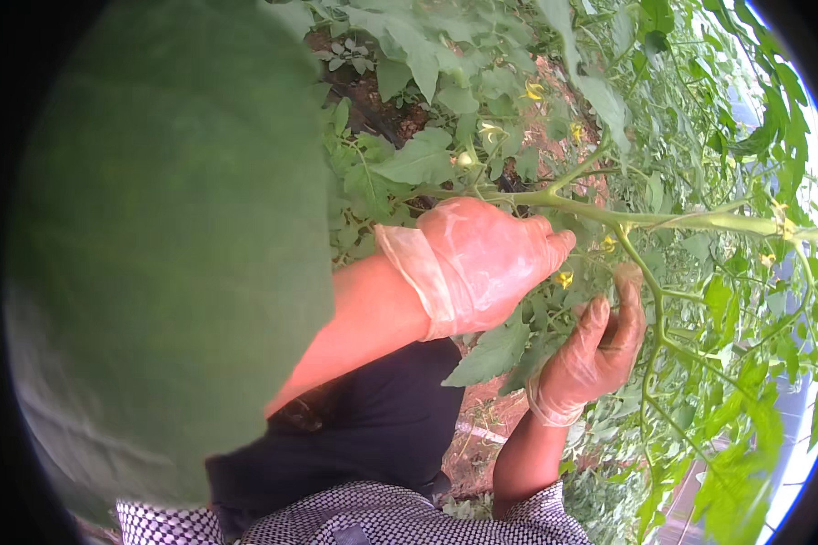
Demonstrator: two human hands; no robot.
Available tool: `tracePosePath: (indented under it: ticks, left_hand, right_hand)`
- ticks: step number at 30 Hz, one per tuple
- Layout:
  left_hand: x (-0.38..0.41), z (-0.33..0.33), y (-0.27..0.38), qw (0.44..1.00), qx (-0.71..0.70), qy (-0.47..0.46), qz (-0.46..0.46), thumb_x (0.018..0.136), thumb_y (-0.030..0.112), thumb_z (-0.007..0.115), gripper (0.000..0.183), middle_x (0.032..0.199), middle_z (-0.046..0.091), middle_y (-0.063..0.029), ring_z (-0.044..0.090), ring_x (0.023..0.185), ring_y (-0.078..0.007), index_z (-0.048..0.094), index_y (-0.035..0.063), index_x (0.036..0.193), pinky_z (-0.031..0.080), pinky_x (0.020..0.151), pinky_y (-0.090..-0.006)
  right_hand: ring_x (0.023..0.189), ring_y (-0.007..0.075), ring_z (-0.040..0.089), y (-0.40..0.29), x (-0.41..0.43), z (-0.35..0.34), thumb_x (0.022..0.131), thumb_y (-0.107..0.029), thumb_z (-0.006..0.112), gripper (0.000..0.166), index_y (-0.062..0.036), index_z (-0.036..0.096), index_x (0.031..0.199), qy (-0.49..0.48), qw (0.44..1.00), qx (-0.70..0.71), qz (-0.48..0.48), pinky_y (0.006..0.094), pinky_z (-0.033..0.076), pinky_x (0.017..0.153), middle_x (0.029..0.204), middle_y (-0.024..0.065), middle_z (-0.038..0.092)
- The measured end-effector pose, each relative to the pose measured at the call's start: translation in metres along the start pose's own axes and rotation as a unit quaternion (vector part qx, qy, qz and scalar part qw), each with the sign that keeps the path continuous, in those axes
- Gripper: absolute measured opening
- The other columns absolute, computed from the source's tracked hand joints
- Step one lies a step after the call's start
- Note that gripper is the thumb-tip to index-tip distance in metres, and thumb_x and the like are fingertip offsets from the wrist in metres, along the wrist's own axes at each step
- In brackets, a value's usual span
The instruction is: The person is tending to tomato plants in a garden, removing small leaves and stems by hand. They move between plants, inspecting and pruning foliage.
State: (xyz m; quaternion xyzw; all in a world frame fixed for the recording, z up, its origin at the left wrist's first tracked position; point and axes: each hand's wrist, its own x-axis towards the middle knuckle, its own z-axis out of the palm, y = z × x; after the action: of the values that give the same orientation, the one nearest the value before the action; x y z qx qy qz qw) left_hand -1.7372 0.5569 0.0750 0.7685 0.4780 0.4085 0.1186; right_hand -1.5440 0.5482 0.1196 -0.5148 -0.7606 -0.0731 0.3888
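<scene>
A thick tomato stem [695,221] crosses the upper right from side to side, with a leaf stalk [656,306] branching down from it. Just under the stem is my left hand [484,266], in a thin translucent glove, its back turned to me. Its fingertips are bunched together; whether they pinch anything is hidden. Beside the leaf stalk, my right hand [593,354] wears a similar glove. Thumb and forefinger stand apart, with the forefinger tip against or very near the stalk. Yellow flowers [564,279] hang between the hands. A small pale fruit [465,159] grows above my left hand.
A large, blurred green sheet-like thing [177,238] fills the left side and hides part of my left arm; leaf or cloth, I cannot tell. Dense tomato foliage [682,129] surrounds the hands. Reddish soil [480,443] shows below, beside my dark clothing [382,409].
</scene>
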Motion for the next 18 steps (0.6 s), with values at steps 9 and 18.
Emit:
tracePosePath:
  ticks: [9,18]
  left_hand:
    - [0.001,0.024,0.010,0.990,0.110,0.036,0.080,0.082,0.013,0.066,0.012,0.084,0.064,-0.0054,0.074,0.075,-0.0252,0.068,0.0127,0.094,0.058,0.055,-0.0393]
    - [0.013,0.019,0.012,0.988,0.130,0.016,0.077,0.081,0.014,0.066,0.008,0.084,0.064,-0.0056,0.074,0.078,-0.0253,0.068,0.0123,0.090,0.058,0.056,-0.0425]
  right_hand:
    - [0.099,0.0231,0.068,0.018,-0.003,-0.026,0.099,-0.007,0.066,0.027,0.0024,0.070,0.124,-0.197,0.979,-0.027,0.055,0.0348,0.054,0.086,0.116,0.0145,0.072]
    - [0.064,0.0049,0.052,0.017,0.012,-0.022,0.092,-0.009,0.071,0.037,0.0045,0.066,0.127,-0.196,0.913,0.179,0.310,0.0211,0.041,0.058,0.085,0.0011,0.070]
